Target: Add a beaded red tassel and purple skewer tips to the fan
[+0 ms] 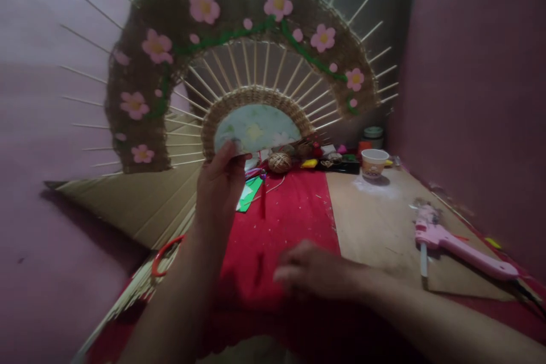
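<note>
My left hand (219,182) is closed on the lower middle of a large half-round fan (140,77), held upright above the table. Thin sticks radiate through the fan, past a brown woven band with pink flowers and a green vine. A pale flowered half-disc (256,125) with a woven border forms its centre, and my thumb lies against it. Low over the red cloth (294,205) hangs my right hand (311,270), apart from the fan. Its fingers look bent but are blurred, so their grip is unclear.
A pink glue gun (460,247) rests on a brown board (384,222) at the right. Behind it stands a paper cup (374,164). A twine ball (280,162) and craft pieces lie at the back. Orange scissor handles (164,256) and a stick bundle (136,284) are at left.
</note>
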{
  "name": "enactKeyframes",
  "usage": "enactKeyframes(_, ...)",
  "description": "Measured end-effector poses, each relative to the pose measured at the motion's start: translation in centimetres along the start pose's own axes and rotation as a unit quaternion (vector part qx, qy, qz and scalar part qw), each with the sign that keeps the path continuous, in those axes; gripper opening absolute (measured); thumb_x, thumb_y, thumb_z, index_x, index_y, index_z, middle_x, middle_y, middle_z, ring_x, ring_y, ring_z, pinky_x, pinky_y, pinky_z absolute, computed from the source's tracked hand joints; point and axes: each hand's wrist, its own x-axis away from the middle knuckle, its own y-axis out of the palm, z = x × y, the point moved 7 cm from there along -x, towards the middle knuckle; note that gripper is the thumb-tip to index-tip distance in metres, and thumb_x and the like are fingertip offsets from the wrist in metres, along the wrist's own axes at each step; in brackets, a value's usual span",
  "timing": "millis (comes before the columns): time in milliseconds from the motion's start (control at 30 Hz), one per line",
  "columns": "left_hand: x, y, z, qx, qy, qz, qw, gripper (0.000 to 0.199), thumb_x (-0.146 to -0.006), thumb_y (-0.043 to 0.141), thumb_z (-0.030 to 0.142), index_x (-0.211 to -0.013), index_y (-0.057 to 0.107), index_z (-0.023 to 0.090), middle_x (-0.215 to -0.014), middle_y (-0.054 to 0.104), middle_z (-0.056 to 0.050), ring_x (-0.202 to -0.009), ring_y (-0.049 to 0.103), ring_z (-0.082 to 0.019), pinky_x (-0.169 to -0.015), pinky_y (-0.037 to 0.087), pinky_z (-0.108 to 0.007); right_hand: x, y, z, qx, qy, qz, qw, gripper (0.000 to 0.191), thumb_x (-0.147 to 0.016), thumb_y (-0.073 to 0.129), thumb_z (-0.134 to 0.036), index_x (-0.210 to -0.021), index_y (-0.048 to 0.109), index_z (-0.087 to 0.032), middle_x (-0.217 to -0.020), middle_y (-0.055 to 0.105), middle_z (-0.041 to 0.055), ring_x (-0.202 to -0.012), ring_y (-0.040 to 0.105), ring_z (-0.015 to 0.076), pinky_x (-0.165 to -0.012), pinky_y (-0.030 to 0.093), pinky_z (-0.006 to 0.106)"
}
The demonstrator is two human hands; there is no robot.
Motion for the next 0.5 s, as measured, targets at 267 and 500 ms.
enactKeyframes(267,1.3,1.3,-0.8,0.021,-0.017,-0.045,0.999,0.023,-0.079,0.052,0.002,-0.077,0.067,0.019,-0.081,0.071,0.000,-0.077,0.066,-0.011,-0.060,0.054,-0.018,1.3,0.6,-1.0,0.231,-0.106,0.029,0.967,0.025,-0.080,0.056,-0.026,-0.057,0.053,-0.018,-0.063,0.051,-0.0019,-0.059,0.048,0.0102,-0.058,0.036,0.023)
enactKeyframes(500,1.6,1.1,-1.9,0.004,-0.031,-0.050,0.998,0.020,-0.079,0.055,0.004,-0.079,0.068,0.019,-0.086,0.071,-0.001,-0.081,0.066,-0.012,-0.060,0.053,-0.017,2.7,-4.4,-2.3,0.171,-0.176,0.344,0.907,0.016,-0.080,0.055,-0.023,-0.064,0.054,-0.021,-0.066,0.054,0.0009,-0.063,0.051,0.0152,-0.062,0.040,0.028)
